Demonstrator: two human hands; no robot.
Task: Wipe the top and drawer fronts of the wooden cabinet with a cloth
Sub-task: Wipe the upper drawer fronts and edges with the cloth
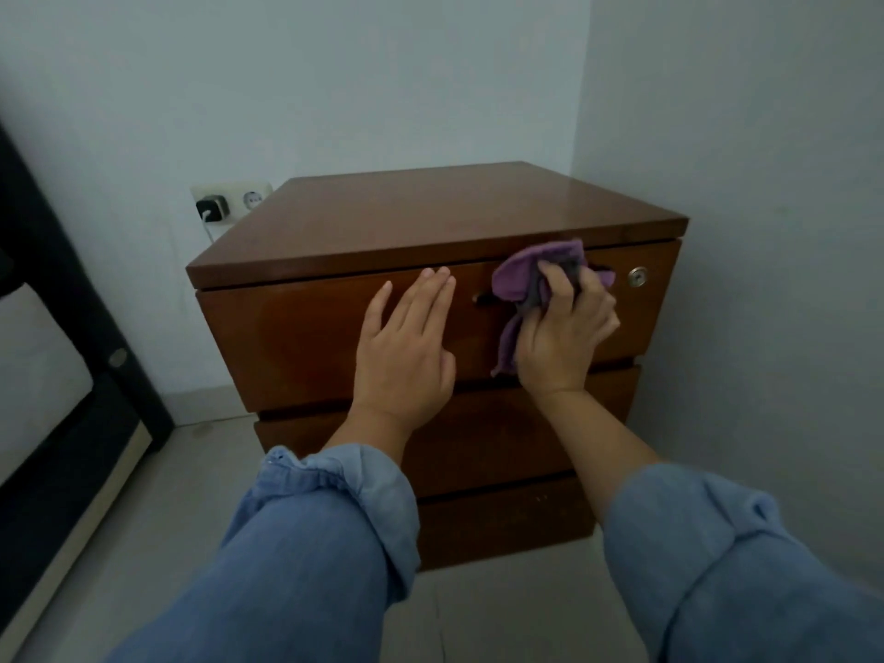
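Here the right hand (564, 327) has its grip clenched around a soft, limp purple cloth (524, 275), bunched against the wooden cabinet (430, 217) top drawer front (296, 337), best held wadded, while the left hand (406, 346) lies flat, grip released, steadying it.

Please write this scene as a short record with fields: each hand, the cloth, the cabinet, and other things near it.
left hand: open, flat on the top drawer front
right hand: closed on the purple cloth, pressing it near the drawer's upper edge
cabinet: wooden, three drawer fronts, bare top
lock: round, metal, right end of top drawer
wall socket: behind cabinet on the left, black charger plugged in
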